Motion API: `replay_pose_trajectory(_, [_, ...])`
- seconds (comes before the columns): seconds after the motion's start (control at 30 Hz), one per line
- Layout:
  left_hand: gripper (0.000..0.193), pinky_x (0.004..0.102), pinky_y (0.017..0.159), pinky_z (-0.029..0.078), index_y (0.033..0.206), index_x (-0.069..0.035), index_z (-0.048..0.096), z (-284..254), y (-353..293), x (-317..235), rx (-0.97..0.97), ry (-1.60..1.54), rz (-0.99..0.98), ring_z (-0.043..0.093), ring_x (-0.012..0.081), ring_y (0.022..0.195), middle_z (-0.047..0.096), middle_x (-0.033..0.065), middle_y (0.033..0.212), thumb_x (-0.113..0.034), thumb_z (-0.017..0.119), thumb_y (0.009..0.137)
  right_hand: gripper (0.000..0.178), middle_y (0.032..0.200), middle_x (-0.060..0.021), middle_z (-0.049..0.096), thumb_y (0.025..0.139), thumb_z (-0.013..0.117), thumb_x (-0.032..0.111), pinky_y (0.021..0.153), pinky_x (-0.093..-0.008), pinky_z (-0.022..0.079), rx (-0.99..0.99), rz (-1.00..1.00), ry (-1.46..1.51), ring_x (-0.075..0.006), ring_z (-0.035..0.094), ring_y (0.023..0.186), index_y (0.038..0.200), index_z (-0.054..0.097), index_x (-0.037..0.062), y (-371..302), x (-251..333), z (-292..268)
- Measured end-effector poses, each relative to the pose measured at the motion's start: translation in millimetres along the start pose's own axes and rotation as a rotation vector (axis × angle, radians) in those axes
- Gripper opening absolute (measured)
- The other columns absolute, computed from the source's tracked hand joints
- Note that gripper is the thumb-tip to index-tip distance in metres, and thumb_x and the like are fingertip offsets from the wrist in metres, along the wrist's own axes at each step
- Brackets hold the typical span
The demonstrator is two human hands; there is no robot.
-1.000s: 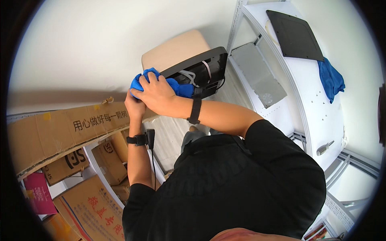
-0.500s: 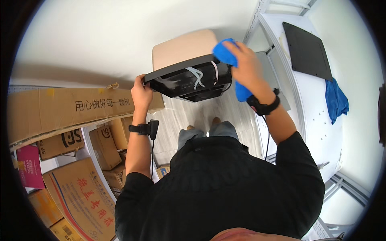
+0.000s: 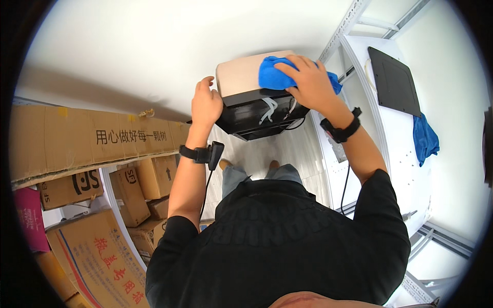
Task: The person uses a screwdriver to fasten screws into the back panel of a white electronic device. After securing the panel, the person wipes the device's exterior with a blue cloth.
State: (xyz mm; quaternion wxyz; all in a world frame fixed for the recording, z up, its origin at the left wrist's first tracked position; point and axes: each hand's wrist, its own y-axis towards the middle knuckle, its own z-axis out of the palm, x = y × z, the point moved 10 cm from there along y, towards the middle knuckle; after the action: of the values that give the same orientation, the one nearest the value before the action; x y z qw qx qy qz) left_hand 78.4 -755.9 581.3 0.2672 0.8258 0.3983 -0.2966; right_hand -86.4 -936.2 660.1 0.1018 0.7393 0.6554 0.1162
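A boxy appliance (image 3: 239,76) with a beige shell is in front of me, its black underside (image 3: 245,117) turned toward me. Pale tubes (image 3: 268,109) and a dark cable show on that underside. My right hand (image 3: 311,84) presses a bunched blue cloth (image 3: 275,74) against the beige surface near its right end. Part of the cloth sticks out beyond the hand on the right. At the appliance's left side is my left hand (image 3: 206,105), fingers apart and slightly bent, its palm side by the corner. Whether it bears any weight is hard to see.
On my right, a white shelf (image 3: 393,154) holds a flat black panel (image 3: 394,79), another blue cloth (image 3: 425,139) and small scattered bits. A long cardboard box (image 3: 77,138) and several more cartons (image 3: 100,256) fill the left side. A white wall rises beyond the appliance.
The appliance has tipped and shifted right, with less of its inside showing. My right hand has brought the cloth from the right corner onto the beige shell. My left hand has released the black rim.
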Motion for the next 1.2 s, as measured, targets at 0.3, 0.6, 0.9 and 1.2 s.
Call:
replay_pose_trajectory(0.3, [0.056,0.0368,0.076,0.049,0.131,0.003,0.042,26.3,-0.7,26.5,0.080,-0.349,-0.069,0.061,0.0282,0.084,0.060,0.0211,0.110,0.011,0.039,0.076,0.050,0.115,-0.0133,0.056,0.075,0.074,0.043,0.079,-0.0485,0.043,0.051,0.119,-0.027,-0.0335,0.058,0.098,0.118,0.059,0.0249,23.4,29.3,16.2])
replay_pose_trajectory(0.6, [0.059,0.0394,0.088,0.046,0.133,0.006,0.038,21.0,3.7,21.1,0.038,-0.457,0.067,0.054,0.0348,0.103,0.050,0.0227,0.116,0.013,0.040,0.075,0.049,0.106,-0.0125,0.057,0.076,0.073,0.039,0.075,-0.0432,0.042,0.111,0.103,0.007,-0.0325,0.058,0.092,0.122,0.059,0.0294,65.3,108.2,39.9])
replay_pose_trajectory(0.9, [0.059,0.0340,0.076,0.047,0.133,0.005,0.042,25.5,0.1,27.6,0.101,-0.513,-0.023,0.055,0.0262,0.085,0.051,0.0188,0.115,0.012,0.040,0.074,0.048,0.108,-0.0122,0.059,0.078,0.073,0.036,0.081,-0.0504,0.047,0.149,0.466,-0.137,-0.0333,0.060,0.102,0.123,0.058,0.0312,39.9,-8.6,29.7])
replay_pose_trajectory(1.2, [0.057,0.0319,0.071,0.048,0.134,0.003,0.040,27.1,-1.7,27.9,0.070,-0.470,-0.017,0.055,0.0171,0.072,0.053,0.0169,0.115,0.010,0.036,0.077,0.051,0.108,-0.0137,0.058,0.081,0.069,0.041,0.078,-0.0551,0.046,0.090,0.585,-0.288,-0.0357,0.060,0.100,0.128,0.054,0.0284,51.0,9.1,35.3])
